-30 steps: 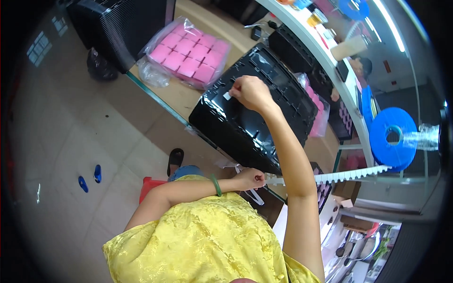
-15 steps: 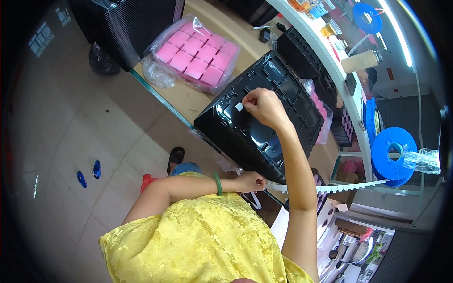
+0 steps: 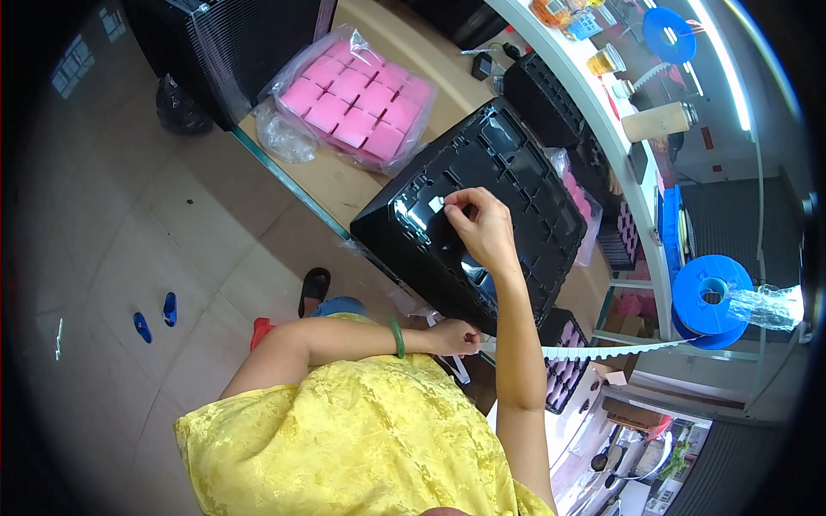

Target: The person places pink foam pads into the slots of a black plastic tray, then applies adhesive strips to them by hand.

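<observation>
A large black plastic tray (image 3: pixel 413 236) with moulded recesses lies on the table before me. Above its left part is my right hand (image 3: pixel 486 228), thumb and forefinger pinched at the edge of a small white sticker (image 3: pixel 436 204). Whether the sticker touches the tray is hard to tell. My left hand (image 3: pixel 454 336), with a green bangle on its wrist, is closed near the tray's near edge. Its fingers grip the end of a white label strip (image 3: pixel 594 351), which passes behind my right forearm and runs to a blue reel (image 3: pixel 688 297).
Pink foam blocks (image 3: pixel 357 99) in clear plastic sit on the table, beside a stack of black trays (image 3: pixel 249 52). Behind my tray are another black tray (image 3: pixel 542 95) and more pink foam. A white shelf (image 3: pixel 632 163) bears a beige flask (image 3: pixel 658 122) and jars.
My right hand has come slightly nearer to me, and the sticker at its fingertips has tilted. My left hand stays closed on the strip. The view has shifted a little.
</observation>
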A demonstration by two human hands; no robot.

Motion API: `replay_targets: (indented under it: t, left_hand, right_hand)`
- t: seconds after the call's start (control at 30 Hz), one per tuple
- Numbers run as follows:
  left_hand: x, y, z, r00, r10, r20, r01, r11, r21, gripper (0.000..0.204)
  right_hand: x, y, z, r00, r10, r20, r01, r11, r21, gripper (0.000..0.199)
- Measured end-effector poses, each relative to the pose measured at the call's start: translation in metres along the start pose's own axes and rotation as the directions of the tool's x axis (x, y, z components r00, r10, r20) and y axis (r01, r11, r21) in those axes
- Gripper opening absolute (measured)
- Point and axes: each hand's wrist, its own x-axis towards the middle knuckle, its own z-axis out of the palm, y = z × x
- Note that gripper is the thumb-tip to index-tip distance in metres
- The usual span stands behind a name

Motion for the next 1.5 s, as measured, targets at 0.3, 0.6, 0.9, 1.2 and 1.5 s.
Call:
replay_targets:
  t: [0.3, 0.6, 0.9, 1.2, 1.5]
  left_hand:
    - [0.005, -0.007, 0.001, 0.999, 0.023, 0.028, -0.022, 1.0, -0.012, 0.019]
    - [0.003, -0.004, 0.005, 0.999, 0.04, 0.02, -0.04, 0.999, 0.012, 0.022]
    - [0.002, -0.015, 0.0, 0.999, -0.013, -0.046, 0.011, 0.999, -0.043, 0.018]
    - [-0.003, -0.013, 0.028, 0.988, 0.042, -0.152, -0.057, 0.994, -0.098, 0.016]
    - [-0.005, 0.002, 0.042, 0.924, 0.229, -0.306, -0.196, 0.971, 0.136, 0.016]
  right_hand:
    - [0.008, -0.004, 0.009, 0.997, 0.076, 0.005, -0.076, 0.996, 0.056, 0.016]
    - [-0.006, 0.004, 0.015, 0.933, -0.328, -0.152, 0.302, 0.938, -0.169, 0.008]
    - [-0.243, 0.071, -0.08, 0.869, 0.025, 0.494, -0.285, 0.841, 0.459, 0.014]
    - [-0.293, 0.141, 0.014, 0.626, 0.729, -0.276, -0.427, 0.616, 0.662, 0.028]
    - [-0.314, 0.099, 0.006, 0.71, 0.522, -0.472, -0.381, 0.849, 0.365, 0.016]
